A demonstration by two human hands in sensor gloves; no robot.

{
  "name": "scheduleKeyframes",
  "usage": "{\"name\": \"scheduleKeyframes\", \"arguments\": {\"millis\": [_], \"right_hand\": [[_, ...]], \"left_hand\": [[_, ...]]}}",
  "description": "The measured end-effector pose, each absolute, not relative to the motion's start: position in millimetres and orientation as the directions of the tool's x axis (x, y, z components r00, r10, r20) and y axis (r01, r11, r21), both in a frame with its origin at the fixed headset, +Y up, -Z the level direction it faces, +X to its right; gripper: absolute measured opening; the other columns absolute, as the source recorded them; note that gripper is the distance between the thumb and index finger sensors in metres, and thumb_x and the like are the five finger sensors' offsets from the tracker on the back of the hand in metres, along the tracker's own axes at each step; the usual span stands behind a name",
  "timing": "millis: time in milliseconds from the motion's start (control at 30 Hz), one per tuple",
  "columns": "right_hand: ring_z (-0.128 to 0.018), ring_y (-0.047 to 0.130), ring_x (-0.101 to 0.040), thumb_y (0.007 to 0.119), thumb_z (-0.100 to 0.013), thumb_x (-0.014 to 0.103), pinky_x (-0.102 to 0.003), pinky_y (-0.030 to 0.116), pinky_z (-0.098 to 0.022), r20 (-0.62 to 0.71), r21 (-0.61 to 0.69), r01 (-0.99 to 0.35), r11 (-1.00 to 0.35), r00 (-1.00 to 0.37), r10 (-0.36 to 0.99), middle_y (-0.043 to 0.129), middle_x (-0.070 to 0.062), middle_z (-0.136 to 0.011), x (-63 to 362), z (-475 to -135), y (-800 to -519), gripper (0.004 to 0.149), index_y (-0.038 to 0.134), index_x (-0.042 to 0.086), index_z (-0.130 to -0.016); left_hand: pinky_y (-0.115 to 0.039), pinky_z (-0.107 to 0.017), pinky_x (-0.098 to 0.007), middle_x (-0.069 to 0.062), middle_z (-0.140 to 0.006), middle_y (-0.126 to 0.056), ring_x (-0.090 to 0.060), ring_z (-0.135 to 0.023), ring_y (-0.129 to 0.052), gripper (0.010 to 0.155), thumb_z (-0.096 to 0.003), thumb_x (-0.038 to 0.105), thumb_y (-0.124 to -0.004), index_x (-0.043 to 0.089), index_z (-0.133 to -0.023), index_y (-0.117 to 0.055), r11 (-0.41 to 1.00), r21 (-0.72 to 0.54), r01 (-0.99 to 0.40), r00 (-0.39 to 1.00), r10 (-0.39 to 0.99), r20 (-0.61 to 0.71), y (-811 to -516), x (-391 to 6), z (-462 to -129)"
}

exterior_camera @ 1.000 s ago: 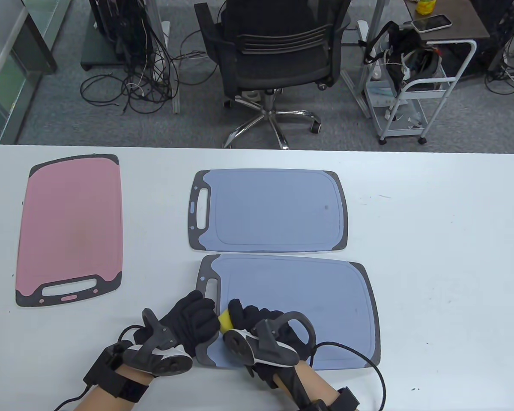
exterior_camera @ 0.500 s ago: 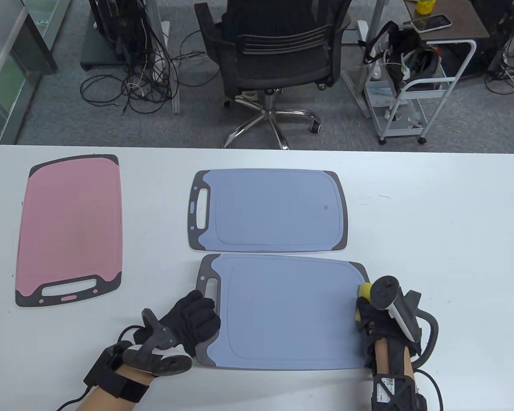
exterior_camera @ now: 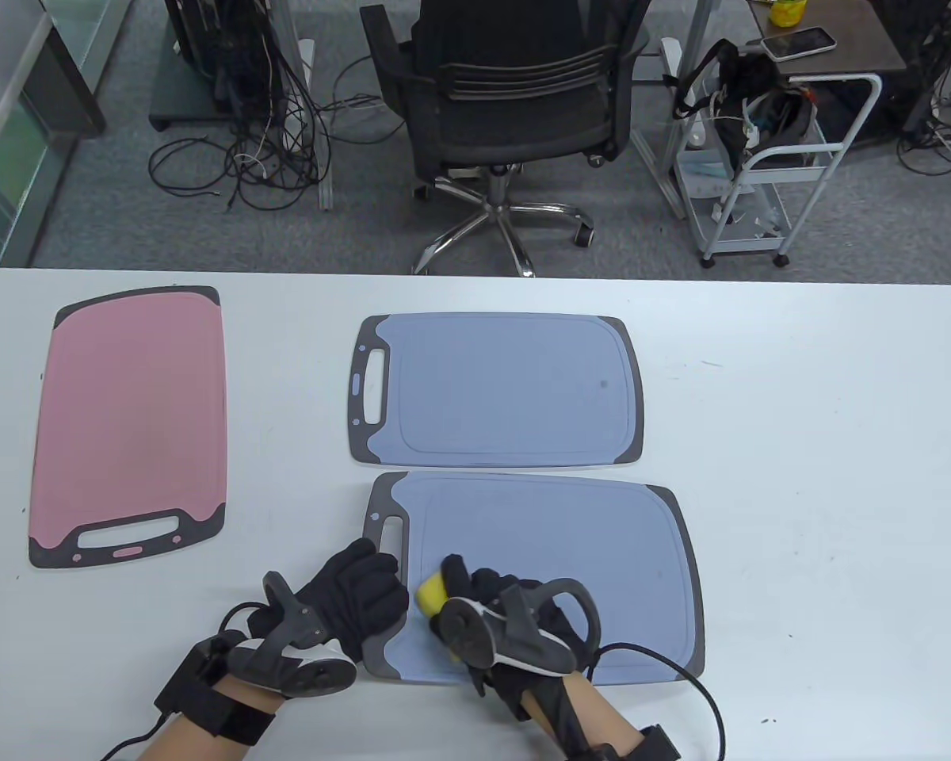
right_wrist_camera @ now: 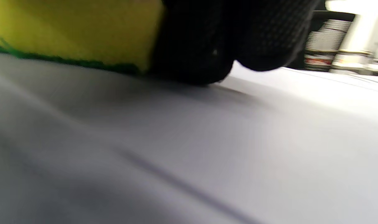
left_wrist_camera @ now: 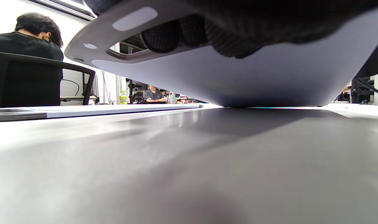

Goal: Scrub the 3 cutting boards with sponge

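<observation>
The right hand [exterior_camera: 487, 606] grips the yellow sponge [exterior_camera: 433, 590] on the near blue cutting board [exterior_camera: 570, 555]; the left hand [exterior_camera: 353, 590], fingers curled through its handle, lifts that end, so hard strokes could skid it across the desk [exterior_camera: 824, 444].

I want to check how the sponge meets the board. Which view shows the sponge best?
The right wrist view: the yellow sponge fills the top left, its green scrub layer down on the near blue board. The table view shows only a yellow corner beside the right hand. The left wrist view shows none.
</observation>
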State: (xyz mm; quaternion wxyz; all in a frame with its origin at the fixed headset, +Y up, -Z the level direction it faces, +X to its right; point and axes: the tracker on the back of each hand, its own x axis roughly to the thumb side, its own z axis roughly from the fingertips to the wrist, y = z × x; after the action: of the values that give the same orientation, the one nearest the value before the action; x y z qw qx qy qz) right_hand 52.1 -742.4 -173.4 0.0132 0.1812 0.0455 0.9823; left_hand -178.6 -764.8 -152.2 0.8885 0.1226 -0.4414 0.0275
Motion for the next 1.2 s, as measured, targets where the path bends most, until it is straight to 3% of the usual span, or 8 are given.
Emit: {"name": "scheduleKeyframes", "arguments": {"millis": [233,333,433,667,800,867,1100,1200], "right_hand": [[-0.045,0.093,-0.016,0.068,-0.05,0.058,-0.04,0.082,-0.041,-0.255,0.21,-0.018,-0.977,-0.966,-0.037,0.087,-0.008,-0.071,215.0,-195.1,-764.1,0.072,0.063,0.012,-0.106],[-0.046,0.093,-0.017,0.069,-0.051,0.057,-0.041,0.082,-0.042,-0.36,0.246,-0.11,-0.963,-0.933,0.015,0.086,-0.01,-0.072,240.1,-194.6,-766.8,0.072,0.061,0.011,-0.106],[-0.044,0.093,-0.017,0.068,-0.051,0.055,-0.041,0.082,-0.04,-0.196,0.2,0.007,-0.98,-0.979,-0.047,0.087,-0.012,-0.07,208.2,-196.0,-764.4,0.072,0.063,0.007,-0.104],[-0.043,0.092,-0.013,0.067,-0.049,0.059,-0.038,0.083,-0.041,0.511,0.063,0.013,-0.998,-0.859,0.022,0.086,-0.008,-0.068,14.3,-154.1,-737.0,0.073,0.062,0.012,-0.105],[-0.044,0.093,-0.01,0.062,-0.05,0.061,-0.035,0.085,-0.041,0.537,0.009,0.121,-0.993,-0.838,-0.097,0.086,-0.003,-0.07,-0.6,-146.4,-733.3,0.073,0.06,0.014,-0.105],[-0.042,0.094,-0.013,0.067,-0.048,0.059,-0.038,0.084,-0.04,0.447,0.077,0.016,-0.997,-0.894,0.02,0.087,-0.006,-0.068,29.2,-154.2,-738.6,0.073,0.063,0.013,-0.105],[-0.042,0.093,-0.015,0.067,-0.049,0.058,-0.039,0.083,-0.039,-0.118,0.166,0.002,-0.986,-0.993,-0.022,0.087,-0.007,-0.069,222.2,-165.2,-767.9,0.072,0.061,0.012,-0.105],[-0.042,0.093,-0.016,0.069,-0.049,0.057,-0.04,0.083,-0.039,-0.237,0.162,-0.088,-0.983,-0.97,0.048,0.087,-0.009,-0.069,259.4,-159.4,-773.4,0.073,0.063,0.01,-0.104]], "left_hand": [[-0.057,-0.078,-0.057,0.004,-0.094,-0.072,-0.026,-0.1,-0.073,0.043,-0.0581,0.037,-0.084,0.028,-0.093,-0.059,0.968,0.196,-0.154,0.611,-0.062,0.789,-764.8,-178.0,-151.7],[-0.057,-0.078,-0.057,0.004,-0.094,-0.072,-0.025,-0.1,-0.073,0.043,-0.058,0.037,-0.084,0.028,-0.092,-0.059,0.967,0.201,-0.156,0.611,-0.065,0.789,-764.7,-177.8,-151.3],[-0.056,-0.078,-0.058,0.004,-0.094,-0.072,-0.026,-0.1,-0.073,0.043,-0.058,0.037,-0.084,0.028,-0.092,-0.06,0.968,0.193,-0.16,0.614,-0.056,0.788,-764.9,-178.3,-152.3],[-0.058,-0.078,-0.058,0.003,-0.093,-0.073,-0.026,-0.099,-0.074,0.043,-0.0577,0.037,-0.084,0.028,-0.092,-0.06,0.968,0.199,-0.156,0.61,-0.065,0.79,-764.7,-178.5,-151.8],[-0.057,-0.078,-0.057,0.004,-0.093,-0.072,-0.026,-0.099,-0.074,0.043,-0.0577,0.037,-0.084,0.028,-0.092,-0.06,0.968,0.193,-0.16,0.611,-0.057,0.79,-764.5,-178.8,-152.3],[-0.058,-0.078,-0.057,0.004,-0.093,-0.073,-0.026,-0.099,-0.074,0.043,-0.0578,0.037,-0.084,0.028,-0.092,-0.06,0.968,0.198,-0.155,0.609,-0.064,0.791,-764.9,-178.2,-151.7],[-0.057,-0.078,-0.058,0.004,-0.094,-0.072,-0.026,-0.1,-0.073,0.043,-0.0578,0.037,-0.084,0.028,-0.092,-0.06,0.97,0.191,-0.154,0.611,-0.058,0.79,-765.0,-177.8,-151.8],[-0.056,-0.078,-0.058,0.004,-0.094,-0.071,-0.026,-0.1,-0.073,0.043,-0.058,0.037,-0.084,0.028,-0.092,-0.059,0.968,0.193,-0.159,0.613,-0.057,0.788,-765.1,-177.4,-151.6]]}}
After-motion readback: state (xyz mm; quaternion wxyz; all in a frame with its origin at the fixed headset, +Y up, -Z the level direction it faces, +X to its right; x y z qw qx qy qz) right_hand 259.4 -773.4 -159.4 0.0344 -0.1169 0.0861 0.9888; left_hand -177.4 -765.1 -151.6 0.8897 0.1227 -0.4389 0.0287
